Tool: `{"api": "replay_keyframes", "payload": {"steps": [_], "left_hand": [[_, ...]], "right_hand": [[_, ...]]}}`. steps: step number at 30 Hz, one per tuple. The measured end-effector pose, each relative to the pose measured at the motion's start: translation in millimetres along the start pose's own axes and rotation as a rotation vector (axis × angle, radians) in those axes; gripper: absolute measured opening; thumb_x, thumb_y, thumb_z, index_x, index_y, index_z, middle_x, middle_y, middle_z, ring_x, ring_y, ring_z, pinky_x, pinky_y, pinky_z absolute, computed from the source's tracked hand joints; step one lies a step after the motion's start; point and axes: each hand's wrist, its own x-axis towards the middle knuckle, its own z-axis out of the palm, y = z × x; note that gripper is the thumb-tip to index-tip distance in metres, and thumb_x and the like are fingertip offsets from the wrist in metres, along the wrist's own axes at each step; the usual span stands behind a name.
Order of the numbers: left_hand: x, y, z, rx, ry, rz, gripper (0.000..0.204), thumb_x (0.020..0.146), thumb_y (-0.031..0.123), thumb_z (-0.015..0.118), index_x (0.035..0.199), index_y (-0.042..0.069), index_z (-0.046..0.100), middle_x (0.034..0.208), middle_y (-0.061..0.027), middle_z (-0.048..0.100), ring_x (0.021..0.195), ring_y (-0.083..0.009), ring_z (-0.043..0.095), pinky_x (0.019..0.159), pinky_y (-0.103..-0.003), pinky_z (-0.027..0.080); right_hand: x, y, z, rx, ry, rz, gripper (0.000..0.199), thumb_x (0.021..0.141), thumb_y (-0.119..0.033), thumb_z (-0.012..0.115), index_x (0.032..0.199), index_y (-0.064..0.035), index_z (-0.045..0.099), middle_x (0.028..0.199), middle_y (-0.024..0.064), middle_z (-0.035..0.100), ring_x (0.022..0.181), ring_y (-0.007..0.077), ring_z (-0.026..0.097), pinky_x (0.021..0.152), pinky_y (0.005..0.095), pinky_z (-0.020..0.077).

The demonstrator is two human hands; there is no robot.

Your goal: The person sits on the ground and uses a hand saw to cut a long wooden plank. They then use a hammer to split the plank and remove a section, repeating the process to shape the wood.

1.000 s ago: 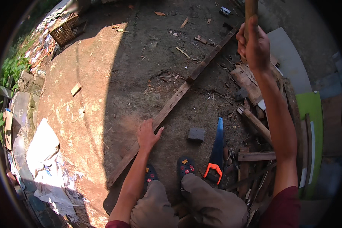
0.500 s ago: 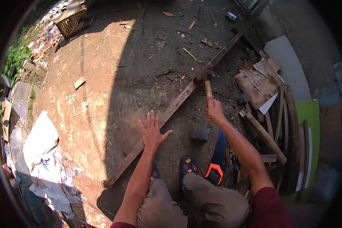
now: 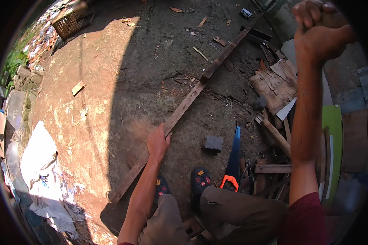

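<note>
A long wooden beam (image 3: 183, 105) runs diagonally across the ground, with a darker length (image 3: 229, 49) meeting the paler one near the middle. My left hand (image 3: 158, 143) is closed around the paler length, its thumb along the near side. High at the upper right, my right hand (image 3: 319, 34) is raised in a tight fist around the hammer's wooden handle (image 3: 331, 19), which barely shows between the fingers. The hammer's head cannot be seen.
By my right shoe (image 3: 201, 179) lie a handsaw (image 3: 234, 157) with an orange grip and a grey block (image 3: 214, 143). Scrap wood (image 3: 274, 168) and peeling boards (image 3: 274, 86) are heaped to the right. A white sack (image 3: 39, 151) lies left; a slatted crate (image 3: 67, 24) stands far left.
My right hand has swung the hammer up and right, away from the beam's middle. My left hand, spread flat on the beam before, has closed around it.
</note>
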Motion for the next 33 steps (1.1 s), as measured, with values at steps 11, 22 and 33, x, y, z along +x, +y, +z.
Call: {"api": "replay_keyframes", "payload": {"steps": [11, 22, 33], "left_hand": [[-8.1, 29.5, 5.5, -0.074, -0.049, -0.05, 0.054, 0.092, 0.037, 0.071, 0.131, 0.002, 0.057, 0.112, -0.0215, 0.069, 0.098, -0.0409, 0.067, 0.085, -0.047, 0.053], [-12.7, 23.1, 19.6, -0.07, 0.145, 0.158, 0.053, 0.09, 0.024, 0.074, 0.132, -0.002, 0.056, 0.112, -0.0254, 0.068, 0.096, -0.0445, 0.067, 0.081, -0.048, 0.054], [-6.1, 20.3, 17.8, -0.14, 0.017, 0.048, 0.057, 0.09, 0.035, 0.074, 0.132, 0.001, 0.058, 0.112, -0.0274, 0.069, 0.103, -0.0463, 0.066, 0.087, -0.049, 0.053]], "right_hand": [[-313.0, 77.1, -135.3, -0.684, -0.361, 1.434, 0.068, 0.102, -0.06, 0.048, 0.076, 0.001, 0.06, 0.061, 0.0093, 0.055, 0.059, 0.0224, 0.058, 0.058, 0.0414, 0.0458], [-452.4, 34.8, -180.2, -1.099, -0.218, 1.297, 0.072, 0.099, -0.063, 0.049, 0.08, 0.0043, 0.065, 0.069, 0.0243, 0.063, 0.071, 0.0406, 0.067, 0.066, 0.0499, 0.0489], [-487.6, 104.3, -245.8, -1.241, -0.268, 1.346, 0.077, 0.099, -0.065, 0.046, 0.078, 0.0056, 0.069, 0.068, 0.0252, 0.066, 0.068, 0.039, 0.071, 0.063, 0.0505, 0.0519]]}}
